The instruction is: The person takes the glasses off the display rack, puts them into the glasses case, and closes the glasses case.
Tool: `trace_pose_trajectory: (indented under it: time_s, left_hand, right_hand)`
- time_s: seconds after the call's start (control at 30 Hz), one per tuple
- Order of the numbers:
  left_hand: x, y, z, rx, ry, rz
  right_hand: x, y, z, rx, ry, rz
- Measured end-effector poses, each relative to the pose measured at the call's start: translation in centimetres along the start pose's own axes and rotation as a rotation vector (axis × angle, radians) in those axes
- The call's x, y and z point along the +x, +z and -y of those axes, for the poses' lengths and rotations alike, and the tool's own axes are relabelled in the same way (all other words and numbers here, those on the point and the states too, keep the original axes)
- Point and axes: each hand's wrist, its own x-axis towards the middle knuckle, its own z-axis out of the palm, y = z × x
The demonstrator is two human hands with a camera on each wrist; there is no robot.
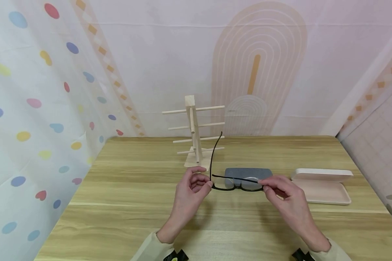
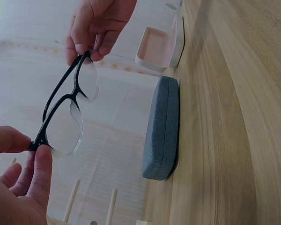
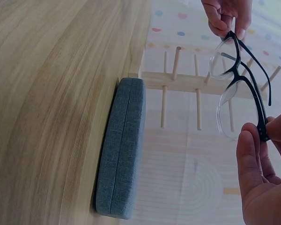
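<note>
A pair of eyeglasses (image 1: 237, 187), black along the top with clear lower rims, is held above the table between both hands. My left hand (image 1: 191, 194) pinches its left hinge corner between thumb and fingers. At the opposite corner, my right hand (image 1: 287, 197) grips the frame near the hinge. The left temple points away from me, while the right one lies folded across behind the lenses. In the left wrist view, both hands hold the glasses (image 2: 74, 93) by their ends. A closed blue-grey glasses case (image 3: 122, 150) lies on the table just beyond the glasses.
Behind and left of the case stands a wooden display rack (image 1: 197, 145) with several thin pegs. An opened white case with pink lining (image 1: 326, 192) sits at the right. The wooden table (image 1: 117, 203) ends at a patterned curtain (image 1: 166, 65).
</note>
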Motion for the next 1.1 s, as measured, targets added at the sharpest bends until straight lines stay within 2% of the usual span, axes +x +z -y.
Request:
trace_pose_trajectory:
  time_s: [0.5,0.83,1.1]
  left_hand:
    - [-0.26,0.01,0.15,0.055,0.071,-0.014]
    - [-0.16,0.05,0.05,0.062,0.076,-0.016]
    - [0.0,-0.02,0.08,0.032,0.069,-0.01]
  right_hand:
    - [-0.06,0.22,-0.14,0.0,0.043,0.005]
    - [-0.16,0.15,-0.12,0.03,0.075,0.004]
    - [-0.18,0.1,-0.02,0.037,0.102,0.012]
